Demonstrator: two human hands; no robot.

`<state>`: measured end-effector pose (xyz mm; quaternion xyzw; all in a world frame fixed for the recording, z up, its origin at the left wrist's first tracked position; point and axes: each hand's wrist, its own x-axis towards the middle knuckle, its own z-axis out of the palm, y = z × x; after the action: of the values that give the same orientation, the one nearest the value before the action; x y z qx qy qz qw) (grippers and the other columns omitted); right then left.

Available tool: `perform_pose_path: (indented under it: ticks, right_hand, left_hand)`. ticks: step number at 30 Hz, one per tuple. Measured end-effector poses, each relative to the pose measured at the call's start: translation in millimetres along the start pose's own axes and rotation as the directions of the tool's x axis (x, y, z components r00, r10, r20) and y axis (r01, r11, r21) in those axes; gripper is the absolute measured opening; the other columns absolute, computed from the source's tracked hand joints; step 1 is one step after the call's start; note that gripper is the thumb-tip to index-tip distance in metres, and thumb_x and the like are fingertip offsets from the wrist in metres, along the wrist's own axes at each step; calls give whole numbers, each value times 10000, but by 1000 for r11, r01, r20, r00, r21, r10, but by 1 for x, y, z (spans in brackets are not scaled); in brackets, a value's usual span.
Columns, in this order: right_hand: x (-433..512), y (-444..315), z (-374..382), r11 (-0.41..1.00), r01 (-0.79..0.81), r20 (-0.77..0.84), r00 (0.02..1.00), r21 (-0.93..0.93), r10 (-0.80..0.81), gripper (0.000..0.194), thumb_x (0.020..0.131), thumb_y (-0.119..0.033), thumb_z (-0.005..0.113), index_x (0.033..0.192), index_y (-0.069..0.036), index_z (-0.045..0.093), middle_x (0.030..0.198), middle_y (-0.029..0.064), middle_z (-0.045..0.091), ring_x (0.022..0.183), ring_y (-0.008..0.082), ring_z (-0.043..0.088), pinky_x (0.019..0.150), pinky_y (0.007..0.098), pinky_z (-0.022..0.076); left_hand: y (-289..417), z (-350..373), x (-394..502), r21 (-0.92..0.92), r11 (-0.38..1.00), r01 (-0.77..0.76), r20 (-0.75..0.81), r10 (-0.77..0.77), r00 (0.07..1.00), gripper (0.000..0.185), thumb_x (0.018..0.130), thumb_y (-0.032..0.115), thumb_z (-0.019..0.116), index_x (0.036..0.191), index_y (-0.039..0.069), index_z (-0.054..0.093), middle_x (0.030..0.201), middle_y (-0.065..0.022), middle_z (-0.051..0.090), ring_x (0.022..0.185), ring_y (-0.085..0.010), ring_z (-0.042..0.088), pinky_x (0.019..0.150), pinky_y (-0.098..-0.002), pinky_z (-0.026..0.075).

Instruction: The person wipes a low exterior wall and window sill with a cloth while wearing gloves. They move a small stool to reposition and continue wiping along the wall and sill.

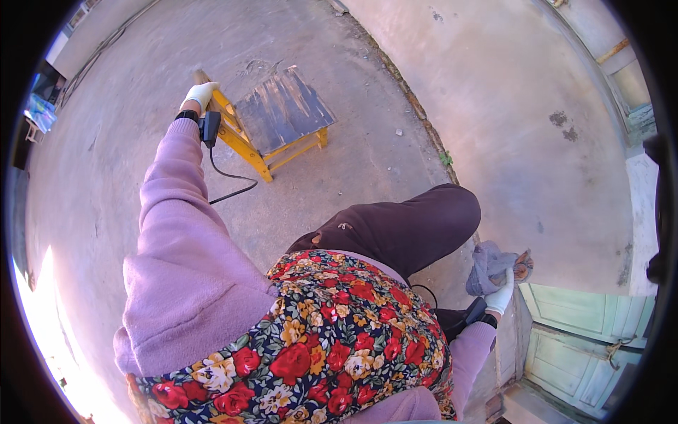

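Observation:
A small wooden chair with a yellow frame (246, 146) and a worn, peeling dark seat (288, 108) stands on the concrete ground ahead of me. My left hand (200, 94), in a white glove, grips the top of its backrest at the upper left. Low on the right, my right hand (500, 298), also gloved in white, holds a bunched grey cloth (484, 267) with a patterned, orange-brown part. The right fingers are partly hidden by the cloth. Each wrist carries a strapped black device, the left one (210, 129) trailing a black cable.
My bent leg (392, 228) in dark trousers lies between the chair and the cloth. A cracked seam (408, 95) with a small green plant (445, 158) crosses the ground. Pale green doors (574, 344) stand at lower right. Cables (98, 55) run along the upper left.

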<state>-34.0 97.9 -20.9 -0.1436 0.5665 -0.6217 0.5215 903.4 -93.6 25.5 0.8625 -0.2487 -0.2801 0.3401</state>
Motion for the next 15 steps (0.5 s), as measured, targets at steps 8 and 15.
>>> perform_pose_path:
  ticks: [8, 15]
  right_hand:
    - [-23, 2, 19, 994, 27, 68, 997, 109, -35, 547, 1032, -370, 533, 1486, -66, 500, 1513, 97, 524, 1388, 309, 497, 1146, 494, 414]
    - [-58, 10, 30, 993, 70, 12, 997, 96, -72, 550, 1040, -366, 520, 1501, -69, 483, 1525, 107, 508, 1401, 323, 483, 1148, 516, 416]
  left_hand:
    - [6, 1, 12, 120, 980, -159, 46, 155, 987, 497, 855, 304, 721, 1216, -35, 692, 1082, -161, 750, 958, -293, 739, 840, -390, 554]
    - [-30, 21, 77, 96, 979, -179, -48, 184, 982, 447, 850, 294, 726, 1175, -13, 717, 1067, -151, 746, 952, -290, 722, 830, -416, 543]
